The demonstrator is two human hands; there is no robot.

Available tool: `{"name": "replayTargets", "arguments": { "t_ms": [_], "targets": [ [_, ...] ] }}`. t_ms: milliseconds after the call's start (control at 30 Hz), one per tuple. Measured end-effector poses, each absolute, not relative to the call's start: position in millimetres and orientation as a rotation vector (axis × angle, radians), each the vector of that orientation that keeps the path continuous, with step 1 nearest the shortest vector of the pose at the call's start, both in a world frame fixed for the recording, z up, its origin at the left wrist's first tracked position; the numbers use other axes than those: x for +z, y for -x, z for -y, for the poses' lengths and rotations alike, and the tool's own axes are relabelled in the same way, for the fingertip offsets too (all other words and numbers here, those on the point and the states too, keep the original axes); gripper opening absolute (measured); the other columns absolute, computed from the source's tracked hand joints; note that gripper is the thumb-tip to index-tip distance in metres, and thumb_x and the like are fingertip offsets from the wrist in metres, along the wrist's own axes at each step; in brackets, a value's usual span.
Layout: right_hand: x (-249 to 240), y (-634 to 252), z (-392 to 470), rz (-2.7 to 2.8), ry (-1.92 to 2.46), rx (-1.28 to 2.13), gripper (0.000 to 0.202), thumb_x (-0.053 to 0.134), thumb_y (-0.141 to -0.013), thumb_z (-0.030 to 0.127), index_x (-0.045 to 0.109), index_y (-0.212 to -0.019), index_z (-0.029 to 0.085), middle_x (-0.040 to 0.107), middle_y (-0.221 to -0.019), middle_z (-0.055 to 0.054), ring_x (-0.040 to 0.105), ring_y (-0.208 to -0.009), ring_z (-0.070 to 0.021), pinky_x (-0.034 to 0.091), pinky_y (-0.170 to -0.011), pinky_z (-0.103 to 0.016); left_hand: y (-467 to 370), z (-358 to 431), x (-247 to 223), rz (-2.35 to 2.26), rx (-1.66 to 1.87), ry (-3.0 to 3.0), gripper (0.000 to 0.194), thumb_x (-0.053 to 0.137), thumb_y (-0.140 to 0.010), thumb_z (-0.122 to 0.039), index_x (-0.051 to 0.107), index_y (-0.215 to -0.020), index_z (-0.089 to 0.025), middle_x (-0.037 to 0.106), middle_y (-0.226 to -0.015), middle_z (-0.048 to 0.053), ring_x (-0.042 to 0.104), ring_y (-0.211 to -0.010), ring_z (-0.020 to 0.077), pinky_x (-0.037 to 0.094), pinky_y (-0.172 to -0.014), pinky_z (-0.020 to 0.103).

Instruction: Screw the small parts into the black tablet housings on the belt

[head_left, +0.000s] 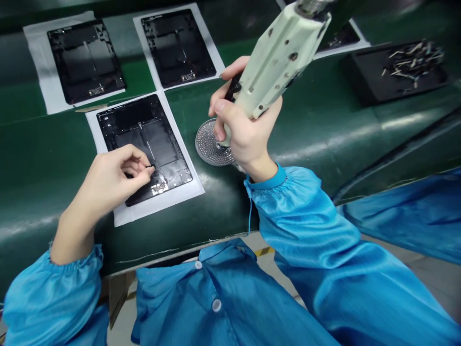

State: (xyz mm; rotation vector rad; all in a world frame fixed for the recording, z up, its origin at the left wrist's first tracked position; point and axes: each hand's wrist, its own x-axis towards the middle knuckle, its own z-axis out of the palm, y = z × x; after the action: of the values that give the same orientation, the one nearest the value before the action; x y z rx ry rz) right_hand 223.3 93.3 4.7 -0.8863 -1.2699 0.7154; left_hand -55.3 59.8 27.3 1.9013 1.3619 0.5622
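Black rectangular panel (163, 146) is lying on white paper (194, 186); left hand (111, 175) is pinching over it, contents unclear; right hand (249, 132) is gripping pale-green screwdriver (277, 62) over round metal dish (206, 145); hasty swing may be tipping dish.

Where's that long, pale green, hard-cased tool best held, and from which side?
Probably around the narrowing lower body of the long, pale green, hard-cased tool, where the right hand wraps it, coming from the near right. It slants, upper end away and rightward, lower end over the round, perforated metal disc, leaving its near side facing the person.
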Motion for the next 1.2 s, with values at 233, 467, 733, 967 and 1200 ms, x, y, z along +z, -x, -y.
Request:
{"name": "replayTargets", "arguments": {
  "t_ms": [233, 467, 733, 967, 1200],
  "targets": [
    [6.4, -219.1, -93.0, 1.207, 0.734, 0.732, 0.045, 0.083, -0.093, 0.060, 0.058, -0.109, 0.026, 0.061, -0.069, 0.011, 0.034, -0.039, -0.0056, 0.033, -0.039, -0.029, 44.3, -58.0, 19.6, -1.259, 0.571, -1.531, 0.025, 0.086, -0.083, -0.032, 0.081, -0.106, -0.022, 0.080, -0.085, 0.006, 0.078, -0.074, 0.0203, 0.066, -0.068, 0.029],
    [6.0, -224.1, -92.8, 1.275, 0.705, 0.799, 0.044, 0.084, -0.091, 0.059, 0.058, -0.107, 0.028, 0.055, -0.060, 0.013, 0.033, -0.038, -0.0074, 0.037, -0.038, -0.028, 37.0, -57.2, 15.6, -1.270, 0.597, -1.468, 0.035, 0.095, -0.077, -0.035, 0.084, -0.107, -0.021, 0.086, -0.109, 0.010, 0.085, -0.086, 0.0239, 0.071, -0.072, 0.028],
    [14.2, -224.9, -85.7, 1.316, 0.820, 0.799, 0.042, 0.080, -0.091, 0.059, 0.058, -0.112, 0.030, 0.063, -0.073, 0.006, 0.041, -0.042, -0.0099, 0.040, -0.040, -0.032, 33.7, -54.1, 10.5, -1.402, 0.753, -1.536, 0.031, 0.101, -0.072, -0.036, 0.075, -0.085, -0.023, 0.084, -0.094, 0.003, 0.081, -0.076, 0.0204, 0.068, -0.067, 0.029],
    [20.4, -227.1, -81.7, 1.271, 0.864, 0.618, 0.030, 0.078, -0.094, 0.047, 0.061, -0.113, 0.031, 0.063, -0.086, 0.004, 0.043, -0.045, -0.0080, 0.037, -0.039, -0.029, 38.7, -55.6, 8.6, -1.527, 0.726, -1.813, 0.038, 0.100, -0.082, -0.050, 0.074, -0.085, -0.023, 0.068, -0.062, -0.005, 0.067, -0.058, 0.0166, 0.047, -0.059, 0.033],
    [14.8, -224.4, -84.0, 1.224, 0.648, 0.711, 0.022, 0.086, -0.091, 0.032, 0.072, -0.107, 0.031, 0.068, -0.088, 0.004, 0.048, -0.046, -0.0085, 0.035, -0.038, -0.029, 42.6, -60.6, 13.8, -1.489, 0.696, -1.978, 0.045, 0.098, -0.084, -0.053, 0.065, -0.081, -0.022, 0.067, -0.072, -0.003, 0.061, -0.065, 0.0149, 0.043, -0.063, 0.032]
  ]
}}
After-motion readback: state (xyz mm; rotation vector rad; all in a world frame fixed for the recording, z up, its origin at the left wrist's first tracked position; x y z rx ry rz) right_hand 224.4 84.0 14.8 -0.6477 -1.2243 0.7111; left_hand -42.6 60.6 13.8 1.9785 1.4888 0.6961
